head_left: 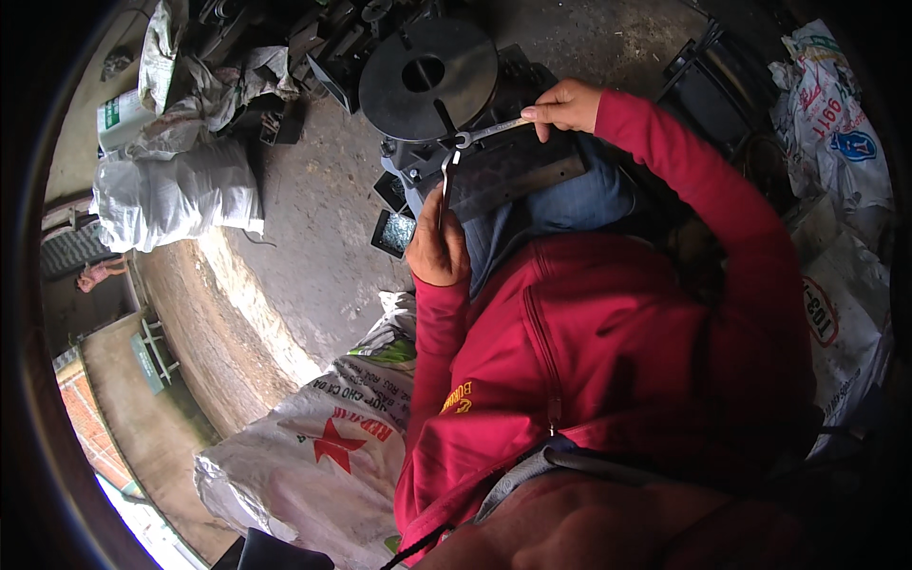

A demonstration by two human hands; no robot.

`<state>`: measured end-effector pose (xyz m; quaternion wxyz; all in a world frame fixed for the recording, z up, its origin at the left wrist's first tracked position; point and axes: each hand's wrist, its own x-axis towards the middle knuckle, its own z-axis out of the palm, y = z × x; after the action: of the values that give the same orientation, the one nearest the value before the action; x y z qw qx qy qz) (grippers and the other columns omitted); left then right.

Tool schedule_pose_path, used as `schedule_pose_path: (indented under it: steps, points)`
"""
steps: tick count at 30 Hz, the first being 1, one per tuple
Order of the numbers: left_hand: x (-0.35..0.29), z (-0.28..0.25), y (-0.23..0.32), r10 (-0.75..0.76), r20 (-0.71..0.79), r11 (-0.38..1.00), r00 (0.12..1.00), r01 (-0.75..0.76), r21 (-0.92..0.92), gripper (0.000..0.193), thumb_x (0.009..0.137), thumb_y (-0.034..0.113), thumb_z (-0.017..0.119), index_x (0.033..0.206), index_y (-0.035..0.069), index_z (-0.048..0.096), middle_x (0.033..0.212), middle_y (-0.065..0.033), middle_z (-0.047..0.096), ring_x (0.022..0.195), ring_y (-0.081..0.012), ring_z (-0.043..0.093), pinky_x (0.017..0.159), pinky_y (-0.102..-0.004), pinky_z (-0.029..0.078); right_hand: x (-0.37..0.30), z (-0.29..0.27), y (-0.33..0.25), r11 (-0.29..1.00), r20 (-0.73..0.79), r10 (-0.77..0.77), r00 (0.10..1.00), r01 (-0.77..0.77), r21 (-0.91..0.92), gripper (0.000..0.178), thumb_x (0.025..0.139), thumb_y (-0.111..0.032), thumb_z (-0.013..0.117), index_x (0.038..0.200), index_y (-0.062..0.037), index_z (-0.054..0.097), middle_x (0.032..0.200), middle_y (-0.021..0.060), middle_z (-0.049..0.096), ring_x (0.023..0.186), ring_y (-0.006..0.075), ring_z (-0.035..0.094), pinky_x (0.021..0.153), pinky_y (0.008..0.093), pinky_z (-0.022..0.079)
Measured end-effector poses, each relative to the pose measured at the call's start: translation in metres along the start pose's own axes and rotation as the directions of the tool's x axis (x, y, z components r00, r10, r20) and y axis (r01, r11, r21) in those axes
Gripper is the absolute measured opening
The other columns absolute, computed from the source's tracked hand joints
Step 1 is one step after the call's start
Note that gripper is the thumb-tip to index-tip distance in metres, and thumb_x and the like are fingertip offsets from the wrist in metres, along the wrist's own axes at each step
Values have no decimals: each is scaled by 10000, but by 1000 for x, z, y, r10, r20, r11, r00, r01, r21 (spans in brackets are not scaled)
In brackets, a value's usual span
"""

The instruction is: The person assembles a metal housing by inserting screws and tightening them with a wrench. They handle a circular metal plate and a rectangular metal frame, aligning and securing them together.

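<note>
My right hand [565, 104] is closed around the far end of an open-end wrench [494, 130], whose jaw points left. Its jaw lies at the near edge of a round, dark metal disc [385, 90] with a central hole and slots. Below it, my left hand [439, 249] grips a slim, shiny metal tool [446, 180], which looks like a second wrench seen edge-on. The upper end of that tool is close to the jaw of the first; whether they touch, I cannot tell. Under the disc sits a dark metal base with a flat plate [541, 179] reaching over my jeans.
Small black trays [392, 234] of little metal parts stand left of the base. White sacks lie at the far left [180, 195], near left [313, 456] and right [831, 123]. A dark chair-like object [708, 85] is at the far right. Another person [100, 274] appears in the distance.
</note>
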<state>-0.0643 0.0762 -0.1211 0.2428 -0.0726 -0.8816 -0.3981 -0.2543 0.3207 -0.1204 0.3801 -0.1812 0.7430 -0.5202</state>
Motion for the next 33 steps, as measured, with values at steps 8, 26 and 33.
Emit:
schedule_pose_path:
  steps: [8,26,33]
  points:
    - [29,0,18,191,53,934,980,-198,298,643,849,-126,545,1443,108,463,717,-122,583,558,-204,563,559,-282,485,-5,-4,-13,985,-34,60,998,-65,-157,495,948,-464,599,686,-52,682,474,-56,328,418,64,243,401,284,190]
    - [28,27,-18,43,104,944,994,-75,322,695,809,-32,624,1442,219,484,610,-87,517,430,-252,489,450,-405,400,-5,-3,-24,952,11,48,999,-42,-303,546,944,-500,579,632,-60,666,486,-22,417,451,94,368,443,289,300]
    - [45,2,32,249,48,937,967,-253,241,547,843,-91,581,1365,73,553,832,-182,644,569,-215,616,515,-319,476,-8,-10,-23,955,-26,67,997,-72,-289,543,941,-502,579,636,-61,669,507,-6,451,447,114,396,444,295,325]
